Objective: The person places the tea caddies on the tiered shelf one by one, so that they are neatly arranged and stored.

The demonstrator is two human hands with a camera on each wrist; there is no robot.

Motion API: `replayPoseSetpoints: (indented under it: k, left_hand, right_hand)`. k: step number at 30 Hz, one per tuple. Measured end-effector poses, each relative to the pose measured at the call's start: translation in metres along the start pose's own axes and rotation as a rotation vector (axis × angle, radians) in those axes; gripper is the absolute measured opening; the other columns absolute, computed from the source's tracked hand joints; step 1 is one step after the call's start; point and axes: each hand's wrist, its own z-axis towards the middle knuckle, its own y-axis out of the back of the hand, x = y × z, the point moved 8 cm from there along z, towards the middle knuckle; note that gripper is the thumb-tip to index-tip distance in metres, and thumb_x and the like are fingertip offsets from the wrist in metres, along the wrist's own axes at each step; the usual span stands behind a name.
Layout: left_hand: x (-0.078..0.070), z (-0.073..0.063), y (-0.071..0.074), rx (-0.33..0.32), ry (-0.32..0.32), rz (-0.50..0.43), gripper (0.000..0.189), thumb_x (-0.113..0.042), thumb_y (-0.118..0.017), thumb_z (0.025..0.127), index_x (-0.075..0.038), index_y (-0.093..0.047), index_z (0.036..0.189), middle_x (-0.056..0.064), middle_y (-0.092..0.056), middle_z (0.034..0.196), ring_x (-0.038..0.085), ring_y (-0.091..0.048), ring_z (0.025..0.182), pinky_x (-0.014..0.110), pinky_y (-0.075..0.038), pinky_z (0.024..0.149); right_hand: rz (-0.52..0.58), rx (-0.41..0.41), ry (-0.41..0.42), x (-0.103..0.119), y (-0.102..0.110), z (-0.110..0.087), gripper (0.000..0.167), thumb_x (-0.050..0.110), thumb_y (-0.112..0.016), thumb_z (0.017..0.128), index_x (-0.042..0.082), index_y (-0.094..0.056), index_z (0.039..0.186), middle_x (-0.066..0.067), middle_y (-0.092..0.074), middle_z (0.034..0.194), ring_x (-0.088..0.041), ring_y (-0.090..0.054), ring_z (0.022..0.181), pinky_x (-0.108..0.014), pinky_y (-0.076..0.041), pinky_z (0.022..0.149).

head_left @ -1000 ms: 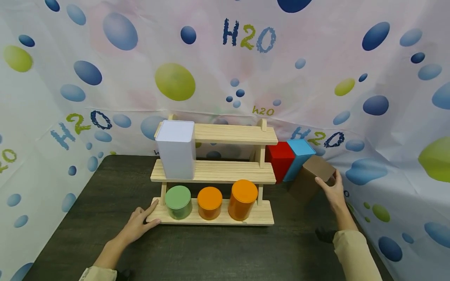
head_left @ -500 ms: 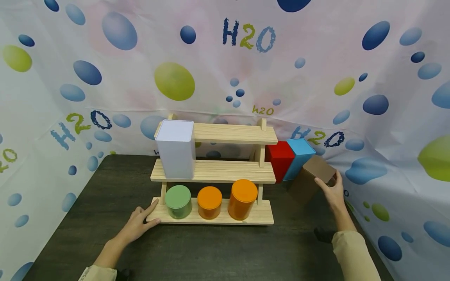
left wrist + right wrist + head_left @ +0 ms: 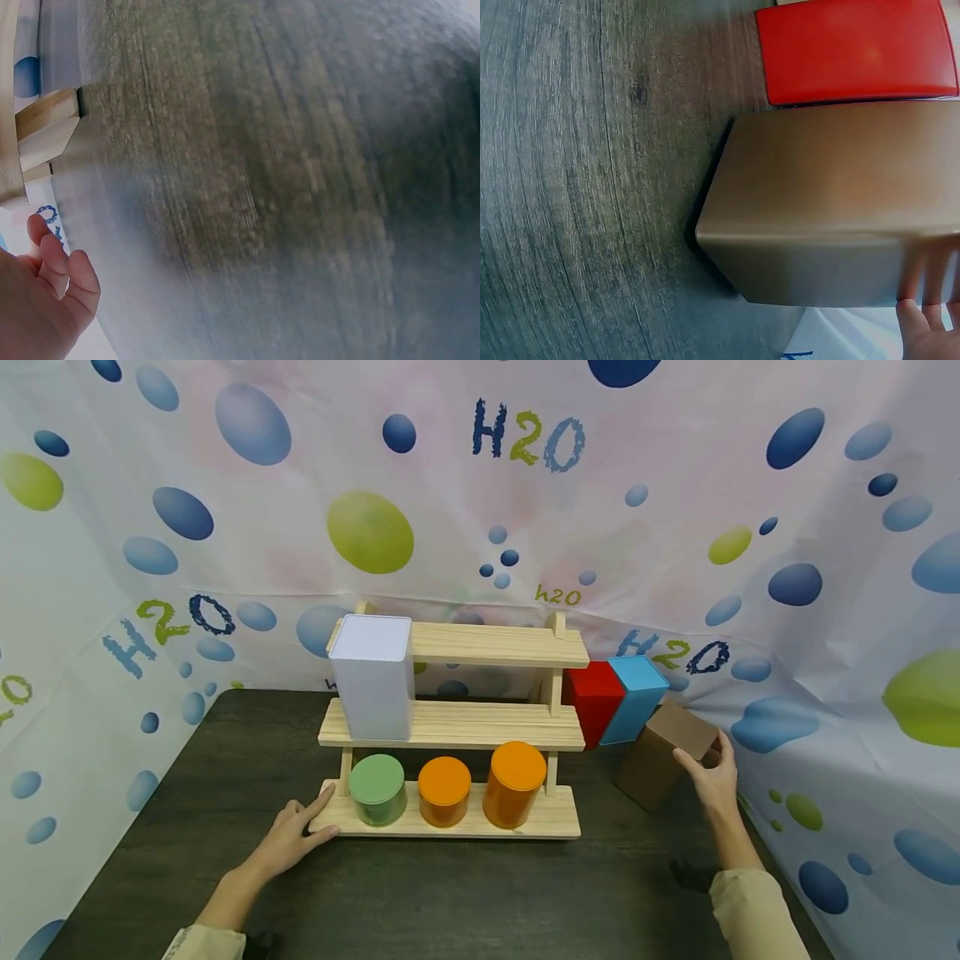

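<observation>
In the head view my left hand (image 3: 288, 839) is at the left end of a three-tier wooden shelf (image 3: 457, 727). Its thumb and index finger grip the corner of the bottom tier. Three lidded canisters stand on that tier: one green (image 3: 377, 789) and two orange, the shorter (image 3: 445, 791) left of the taller (image 3: 514, 783). A tall white box (image 3: 372, 677) stands on the middle tier. My right hand (image 3: 716, 777) holds a brown box (image 3: 660, 756), thumb at its near side and fingers on its right. The right wrist view shows fingertips against the box's side.
Right of the shelf, a red box (image 3: 594, 702) and a light blue box (image 3: 633, 697) stand side by side, behind the brown one. A dark wooden table (image 3: 420, 897) lies under everything. Patterned cloth (image 3: 450, 485) hangs at the back and both sides.
My right hand and the brown box have shifted slightly toward me and to the right. The left hand keeps its place at the shelf's corner. The head view has swung slightly.
</observation>
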Motion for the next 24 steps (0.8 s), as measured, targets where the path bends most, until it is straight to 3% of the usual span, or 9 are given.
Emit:
replayPoseSetpoints:
  k: [3, 6, 11, 17, 24]
  left_hand:
    - [0.0, 0.0, -0.001, 0.003, 0.003, -0.006, 0.072, -0.031, -0.065, 0.083, 0.002, -0.034, 0.139, 0.006, -0.034, 0.076, 0.018, -0.026, 0.066, 0.031, -0.024, 0.059]
    - [0.0, -0.001, -0.001, 0.007, 0.006, -0.009, 0.072, -0.031, -0.064, 0.084, 0.003, -0.033, 0.139, 0.006, -0.033, 0.076, 0.018, -0.026, 0.066, 0.031, -0.024, 0.059]
    - [0.001, -0.001, -0.001, 0.01, 0.01, -0.012, 0.072, -0.032, -0.064, 0.084, 0.002, -0.033, 0.139, 0.007, -0.034, 0.077, 0.019, -0.026, 0.067, 0.031, -0.024, 0.059]
    - [0.0, -0.001, -0.001, 0.004, -0.005, -0.007, 0.072, -0.031, -0.065, 0.083, 0.003, -0.033, 0.138, 0.006, -0.034, 0.076, 0.018, -0.025, 0.066, 0.031, -0.024, 0.058]
    - [-0.001, -0.001, 0.0, 0.003, -0.004, -0.007, 0.072, -0.031, -0.065, 0.084, 0.003, -0.033, 0.139, 0.006, -0.034, 0.076, 0.018, -0.025, 0.066, 0.031, -0.024, 0.059]
  right_hand:
    - [-0.014, 0.0, -0.013, 0.002, 0.003, -0.002, 0.08, 0.016, -0.062, 0.087, 0.02, -0.011, 0.148, -0.012, -0.021, 0.146, -0.025, -0.022, 0.132, -0.043, -0.025, 0.102]
    - [0.025, -0.009, -0.015, 0.005, 0.006, -0.005, 0.079, 0.012, -0.061, 0.087, 0.023, -0.013, 0.148, -0.009, -0.022, 0.147, -0.021, -0.023, 0.132, -0.031, -0.028, 0.102]
    - [0.097, -0.033, 0.037, 0.016, 0.011, -0.011, 0.074, 0.003, -0.061, 0.085, 0.02, -0.023, 0.146, -0.002, -0.033, 0.137, -0.013, -0.034, 0.12, -0.013, -0.033, 0.086]
    - [0.166, -0.074, 0.149, 0.04, 0.016, -0.018, 0.065, -0.005, -0.061, 0.082, 0.013, -0.037, 0.139, 0.011, -0.044, 0.115, -0.005, -0.042, 0.101, -0.012, -0.034, 0.076]
    - [0.261, -0.082, 0.266, 0.074, 0.015, -0.023, 0.062, -0.009, -0.06, 0.078, 0.011, -0.044, 0.134, 0.007, -0.048, 0.111, -0.008, -0.044, 0.097, -0.013, -0.037, 0.074]
